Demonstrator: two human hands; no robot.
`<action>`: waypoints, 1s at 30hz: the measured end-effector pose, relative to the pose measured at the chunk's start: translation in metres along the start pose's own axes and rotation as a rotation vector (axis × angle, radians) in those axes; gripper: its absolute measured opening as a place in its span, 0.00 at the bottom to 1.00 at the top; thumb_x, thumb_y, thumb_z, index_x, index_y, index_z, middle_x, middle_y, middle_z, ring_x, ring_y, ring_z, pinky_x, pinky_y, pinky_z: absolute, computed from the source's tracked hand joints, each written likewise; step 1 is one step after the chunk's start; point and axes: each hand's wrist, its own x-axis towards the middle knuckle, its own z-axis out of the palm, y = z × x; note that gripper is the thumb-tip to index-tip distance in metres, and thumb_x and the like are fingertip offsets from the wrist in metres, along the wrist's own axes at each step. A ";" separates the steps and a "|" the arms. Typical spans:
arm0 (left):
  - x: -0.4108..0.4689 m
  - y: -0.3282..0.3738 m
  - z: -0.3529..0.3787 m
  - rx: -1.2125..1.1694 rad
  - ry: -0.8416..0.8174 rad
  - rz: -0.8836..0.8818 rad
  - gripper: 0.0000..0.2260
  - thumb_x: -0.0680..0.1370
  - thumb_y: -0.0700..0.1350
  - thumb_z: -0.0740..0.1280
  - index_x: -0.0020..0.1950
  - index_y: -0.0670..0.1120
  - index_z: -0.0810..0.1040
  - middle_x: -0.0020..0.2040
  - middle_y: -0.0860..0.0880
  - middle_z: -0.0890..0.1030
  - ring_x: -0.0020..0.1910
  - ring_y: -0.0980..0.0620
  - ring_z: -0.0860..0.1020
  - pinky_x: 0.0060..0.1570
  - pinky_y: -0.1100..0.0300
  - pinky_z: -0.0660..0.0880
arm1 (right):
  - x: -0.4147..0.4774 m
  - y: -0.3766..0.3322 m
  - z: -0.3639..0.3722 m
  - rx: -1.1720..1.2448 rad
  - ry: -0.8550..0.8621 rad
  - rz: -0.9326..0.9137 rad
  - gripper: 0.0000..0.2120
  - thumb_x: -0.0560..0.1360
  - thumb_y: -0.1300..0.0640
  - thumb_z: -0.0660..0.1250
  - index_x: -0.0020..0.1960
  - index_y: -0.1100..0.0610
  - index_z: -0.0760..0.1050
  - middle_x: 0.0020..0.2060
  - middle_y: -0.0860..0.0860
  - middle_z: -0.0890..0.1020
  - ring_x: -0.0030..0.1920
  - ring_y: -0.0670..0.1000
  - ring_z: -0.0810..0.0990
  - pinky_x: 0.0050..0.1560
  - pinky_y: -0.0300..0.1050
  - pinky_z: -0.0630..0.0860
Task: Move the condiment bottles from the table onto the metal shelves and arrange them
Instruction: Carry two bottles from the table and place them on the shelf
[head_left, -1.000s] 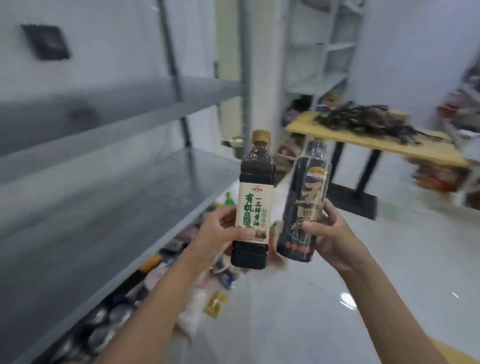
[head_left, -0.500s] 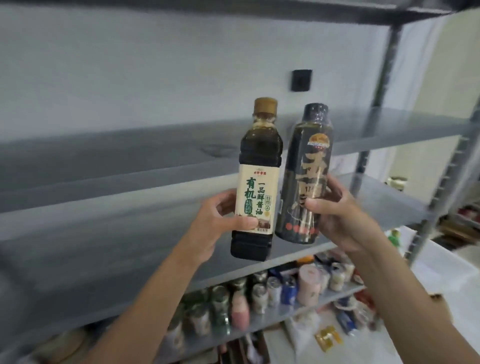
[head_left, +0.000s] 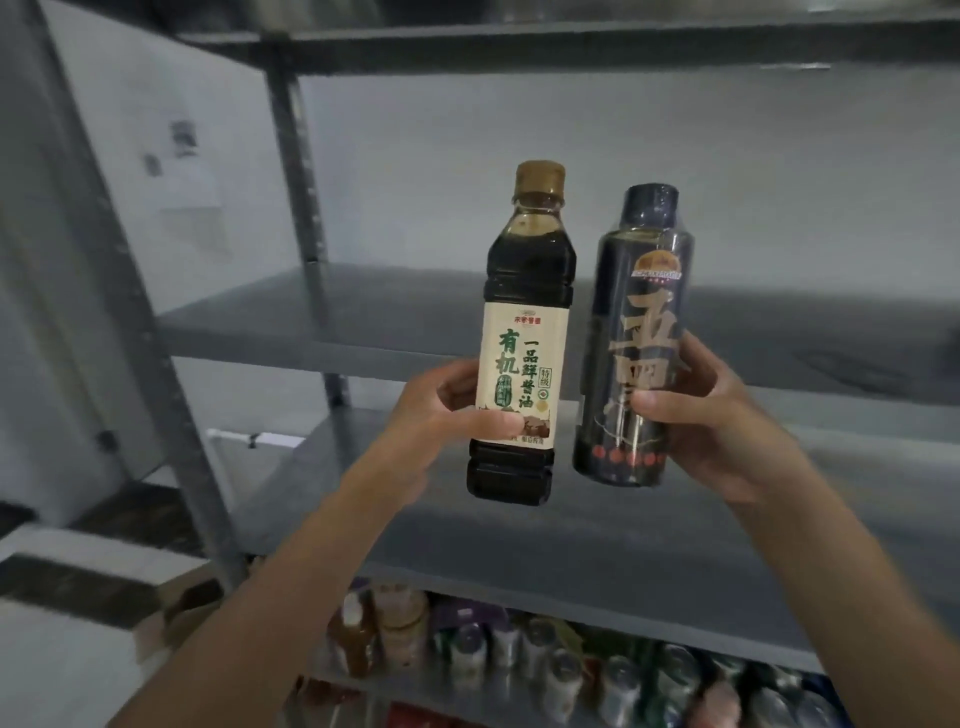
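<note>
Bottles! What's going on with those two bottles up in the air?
A person is putting condiment bottles away. The left hand grips a soy sauce bottle with a cream label, and the right hand grips a dark bottle with gold writing. Both bottles are upright, held side by side in front of the grey metal shelves, not yet set down. Cans sit on a lower shelf.

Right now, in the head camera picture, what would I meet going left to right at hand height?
Grey shelf post → left hand → cream-labelled soy sauce bottle → dark bottle with gold characters → right hand.
</note>
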 end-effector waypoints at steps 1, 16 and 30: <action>-0.001 0.001 -0.012 0.010 0.023 0.002 0.23 0.58 0.46 0.76 0.53 0.47 0.81 0.51 0.48 0.85 0.52 0.49 0.82 0.50 0.58 0.76 | 0.013 0.003 0.008 -0.011 -0.022 0.008 0.47 0.45 0.55 0.85 0.62 0.57 0.73 0.48 0.53 0.81 0.47 0.53 0.81 0.43 0.48 0.80; 0.128 0.012 -0.208 0.208 0.296 0.012 0.22 0.67 0.35 0.75 0.60 0.42 0.77 0.53 0.48 0.83 0.54 0.48 0.81 0.58 0.45 0.76 | 0.251 0.045 0.125 -0.143 0.017 -0.169 0.40 0.59 0.74 0.73 0.67 0.54 0.68 0.53 0.53 0.79 0.57 0.55 0.78 0.54 0.52 0.77; 0.171 -0.029 -0.270 0.488 0.330 0.077 0.29 0.68 0.46 0.77 0.65 0.47 0.69 0.56 0.50 0.78 0.54 0.51 0.77 0.53 0.56 0.75 | 0.314 0.107 0.146 -0.424 0.018 -0.033 0.46 0.66 0.64 0.75 0.74 0.48 0.53 0.63 0.53 0.74 0.64 0.54 0.74 0.61 0.58 0.74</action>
